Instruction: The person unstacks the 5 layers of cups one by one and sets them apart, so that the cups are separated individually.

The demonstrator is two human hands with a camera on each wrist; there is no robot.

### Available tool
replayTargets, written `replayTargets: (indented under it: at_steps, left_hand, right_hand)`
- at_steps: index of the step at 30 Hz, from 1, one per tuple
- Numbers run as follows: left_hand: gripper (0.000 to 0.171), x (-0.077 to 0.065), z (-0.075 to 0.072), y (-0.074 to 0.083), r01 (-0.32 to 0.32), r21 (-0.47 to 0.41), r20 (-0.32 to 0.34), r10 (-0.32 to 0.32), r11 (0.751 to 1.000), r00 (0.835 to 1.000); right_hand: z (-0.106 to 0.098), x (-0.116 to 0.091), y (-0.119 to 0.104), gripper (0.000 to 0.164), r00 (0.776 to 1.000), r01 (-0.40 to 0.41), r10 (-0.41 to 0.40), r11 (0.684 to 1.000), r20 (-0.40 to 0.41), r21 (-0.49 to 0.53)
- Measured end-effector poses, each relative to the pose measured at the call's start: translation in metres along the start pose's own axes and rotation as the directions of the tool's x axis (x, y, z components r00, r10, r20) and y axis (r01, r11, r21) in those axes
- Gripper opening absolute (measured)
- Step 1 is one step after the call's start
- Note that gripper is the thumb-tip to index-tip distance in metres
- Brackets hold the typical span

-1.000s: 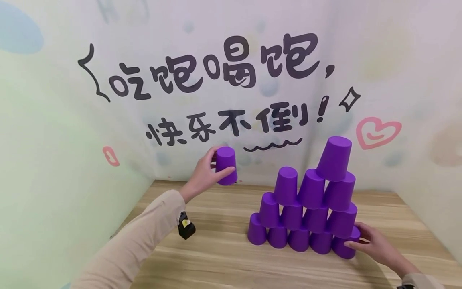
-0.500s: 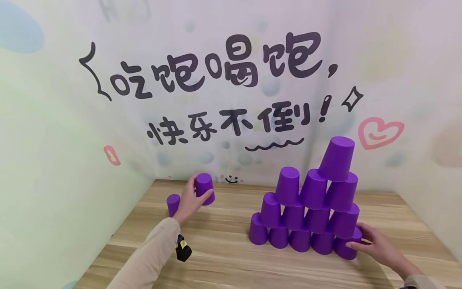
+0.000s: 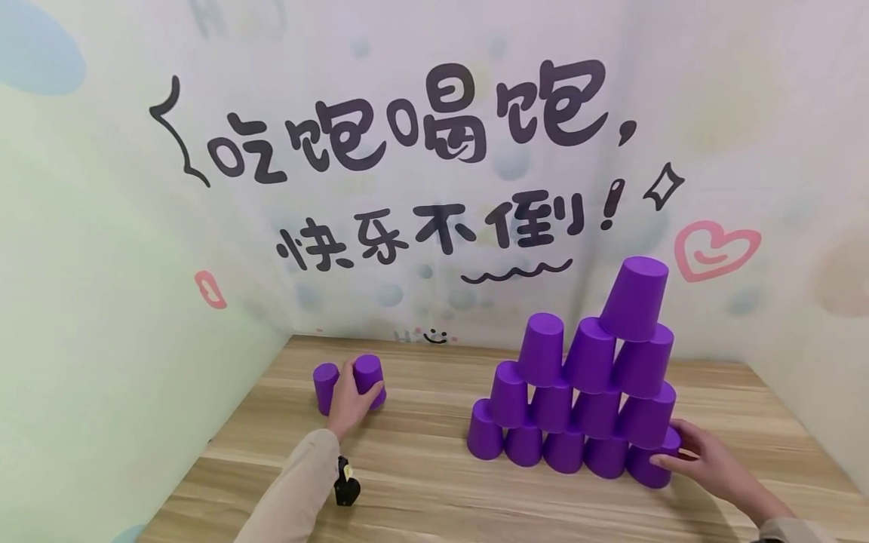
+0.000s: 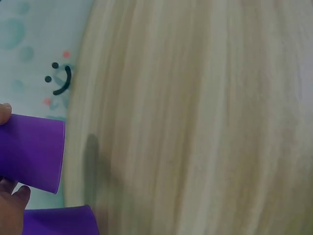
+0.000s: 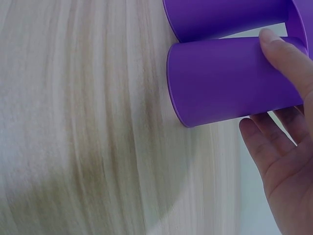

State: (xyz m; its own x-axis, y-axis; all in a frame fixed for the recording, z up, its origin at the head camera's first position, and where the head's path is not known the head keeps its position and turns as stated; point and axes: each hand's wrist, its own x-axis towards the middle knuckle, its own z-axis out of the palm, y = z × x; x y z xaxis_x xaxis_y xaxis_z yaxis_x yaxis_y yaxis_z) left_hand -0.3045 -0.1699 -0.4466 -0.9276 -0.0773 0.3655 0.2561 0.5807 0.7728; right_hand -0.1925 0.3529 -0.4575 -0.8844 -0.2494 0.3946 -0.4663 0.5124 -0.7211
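At the left of the table, my left hand (image 3: 351, 400) grips an upside-down purple cup (image 3: 370, 375), thumb on one side and fingers on the other. The same held cup (image 4: 32, 152) shows at the edge of the left wrist view. Just left of that hand stands another inverted purple cup (image 3: 326, 386), partly hidden by it. On the right rises a stepped pyramid of inverted purple cups (image 3: 596, 413), one top cup (image 3: 636, 298) over its right side. My right hand (image 3: 713, 464) holds the bottom row's right-end cup (image 5: 230, 81), its thumb pressed on the wall.
The wood-grain table (image 3: 421, 483) reaches back to a printed wall (image 3: 380, 60) with black lettering. A black device (image 3: 346, 483) hangs under the left wrist. Bare table separates the left pair of cups from the pyramid.
My left hand has carried its cup left and down to beside the standing cup, which was hidden behind the arm at first. The right hand and the pyramid stay in place.
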Motion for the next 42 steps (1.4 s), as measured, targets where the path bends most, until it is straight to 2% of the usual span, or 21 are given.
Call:
replayTargets:
  at_steps: [6, 9, 14, 20, 28, 32, 35, 38, 42]
  left_hand:
    - [0.059, -0.005, 0.002, -0.012, 0.042, 0.051, 0.027, -0.044, 0.998, 0.999]
    - [0.058, -0.006, 0.003, -0.017, 0.039, 0.064, 0.042, -0.042, 0.997, 0.998]
    - [0.057, -0.007, 0.004, -0.025, 0.027, 0.068, 0.003, -0.028, 0.997, 1.000]
    - [0.060, -0.006, 0.003, -0.027, 0.042, 0.055, -0.001, -0.042, 0.998, 0.999]
    - [0.068, -0.005, 0.003, -0.025, 0.051, 0.037, -0.001, -0.051, 0.998, 0.999]
    - [0.071, 0.002, 0.000, -0.016, 0.025, 0.035, -0.004, -0.025, 0.999, 1.000]
    - [0.072, 0.011, -0.005, -0.001, -0.041, 0.056, 0.014, 0.040, 0.998, 0.999]
    - [0.072, 0.022, -0.012, 0.023, -0.106, 0.057, 0.039, 0.104, 0.993, 0.994]
    - [0.070, 0.036, -0.015, 0.062, -0.203, 0.054, 0.069, 0.200, 0.978, 0.977]
  right_hand:
    - [0.001, 0.001, 0.001, 0.045, 1.000, 0.002, -0.002, 1.000, 0.000, 0.019]
    - [0.001, 0.000, 0.002, 0.047, 1.000, 0.003, -0.003, 1.000, -0.003, 0.024]
    - [0.000, -0.001, 0.000, 0.043, 1.000, -0.003, 0.003, 1.000, -0.003, -0.010]
    - [-0.001, -0.001, -0.001, 0.048, 1.000, -0.002, 0.002, 1.000, 0.004, 0.009]
    - [-0.002, 0.000, 0.000, 0.044, 1.000, -0.018, 0.018, 1.000, 0.017, 0.023]
    - [-0.001, 0.000, -0.001, 0.042, 1.000, -0.012, 0.011, 1.000, 0.019, 0.024]
    - [-0.001, 0.001, -0.001, 0.042, 1.000, -0.020, 0.019, 1.000, 0.014, 0.015]
    - [-0.001, 0.001, -0.002, 0.042, 1.000, -0.016, 0.016, 1.000, 0.010, 0.005]
    - [-0.002, 0.000, 0.000, 0.044, 1.000, 0.009, -0.009, 1.000, 0.012, 0.014]
